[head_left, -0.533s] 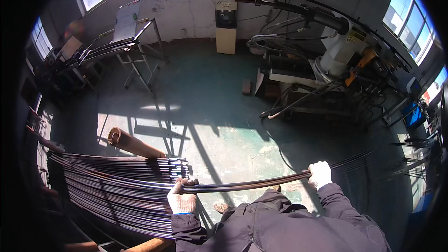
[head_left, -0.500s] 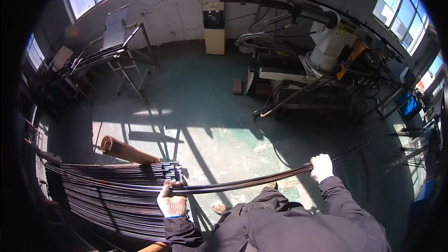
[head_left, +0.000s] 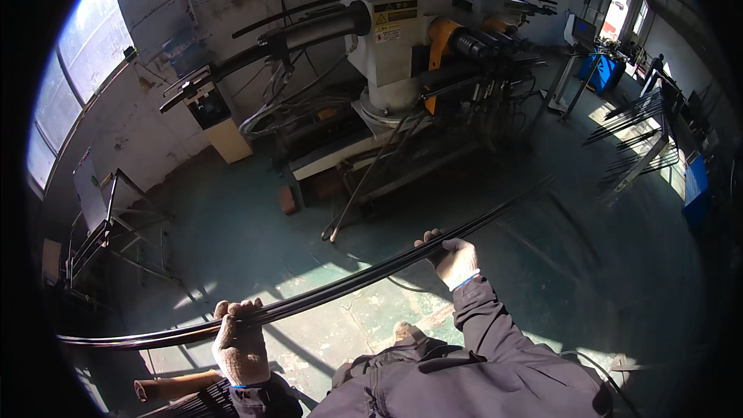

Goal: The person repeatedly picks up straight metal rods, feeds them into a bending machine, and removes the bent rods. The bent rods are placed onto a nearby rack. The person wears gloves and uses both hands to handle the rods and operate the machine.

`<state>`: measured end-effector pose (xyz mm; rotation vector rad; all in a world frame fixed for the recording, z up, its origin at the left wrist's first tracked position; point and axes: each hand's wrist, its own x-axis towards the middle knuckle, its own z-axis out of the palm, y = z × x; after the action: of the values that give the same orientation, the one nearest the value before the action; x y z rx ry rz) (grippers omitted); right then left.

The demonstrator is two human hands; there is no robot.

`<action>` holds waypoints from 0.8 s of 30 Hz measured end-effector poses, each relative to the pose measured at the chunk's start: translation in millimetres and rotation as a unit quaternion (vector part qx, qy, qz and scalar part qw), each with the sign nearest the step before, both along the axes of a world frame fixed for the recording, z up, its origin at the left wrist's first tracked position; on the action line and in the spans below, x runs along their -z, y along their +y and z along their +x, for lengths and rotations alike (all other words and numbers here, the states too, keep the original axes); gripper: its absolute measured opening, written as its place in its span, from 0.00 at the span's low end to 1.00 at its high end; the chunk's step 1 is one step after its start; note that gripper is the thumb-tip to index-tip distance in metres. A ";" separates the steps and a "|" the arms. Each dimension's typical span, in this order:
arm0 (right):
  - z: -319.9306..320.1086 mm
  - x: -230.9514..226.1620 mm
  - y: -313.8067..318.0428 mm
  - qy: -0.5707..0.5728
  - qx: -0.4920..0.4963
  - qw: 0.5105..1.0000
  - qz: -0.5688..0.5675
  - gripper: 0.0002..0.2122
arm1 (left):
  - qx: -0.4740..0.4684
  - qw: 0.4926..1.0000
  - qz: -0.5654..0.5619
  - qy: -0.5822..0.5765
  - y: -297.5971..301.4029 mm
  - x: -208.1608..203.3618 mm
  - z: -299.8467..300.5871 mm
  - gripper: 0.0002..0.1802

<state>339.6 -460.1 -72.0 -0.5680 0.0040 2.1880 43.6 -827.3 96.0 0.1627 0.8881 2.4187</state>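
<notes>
A small bundle of long, thin, dark metal rods (head_left: 348,282) stretches across in front of me, its right end higher and farther off than its left. My left hand (head_left: 241,344), in a pale work glove, is closed around the bundle left of the middle. Farther along to the right, my right hand (head_left: 455,262), gloved likewise, grips the same rods with its fingers wrapped over them. The exact number of rods is unclear. Below my left hand, a stack of similar rods (head_left: 207,404) shows at the lower edge beside a rusty brown pipe (head_left: 174,385).
Ahead stands a large white and orange machine (head_left: 391,62) with long dark arms and hoses. A water dispenser (head_left: 220,128) is behind its left end. A metal stand (head_left: 116,209) is at the left; a rack of rods (head_left: 638,139) and a blue box (head_left: 604,71) are at the right.
My body and view have turned right. Both hands still grip the bundle, which has come away from above the rod stack; the stack has slid toward the lower left of the view.
</notes>
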 end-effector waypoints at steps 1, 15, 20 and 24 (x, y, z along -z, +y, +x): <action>-7.2 -6.3 22.8 -0.026 0.037 0.999 -0.022 0.10 | 0.000 0.999 -0.011 0.030 25.4 -8.5 -2.1 0.18; 29.8 -27.5 367.8 -0.118 0.169 0.977 0.049 0.07 | -0.004 0.983 0.037 0.182 301.8 -42.2 -145.3 0.19; 21.1 -54.9 512.0 -0.226 0.159 0.961 0.002 0.05 | -0.089 0.986 -0.041 0.136 435.2 20.1 -180.7 0.09; 30.6 -75.0 613.3 -0.348 0.193 0.917 0.009 0.06 | 0.006 0.997 -0.020 0.069 525.5 72.2 -216.9 0.16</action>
<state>370.2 153.2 3.0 -1.1991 -0.2617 1.5113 -173.4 -301.7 23.8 0.3226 0.9927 2.3999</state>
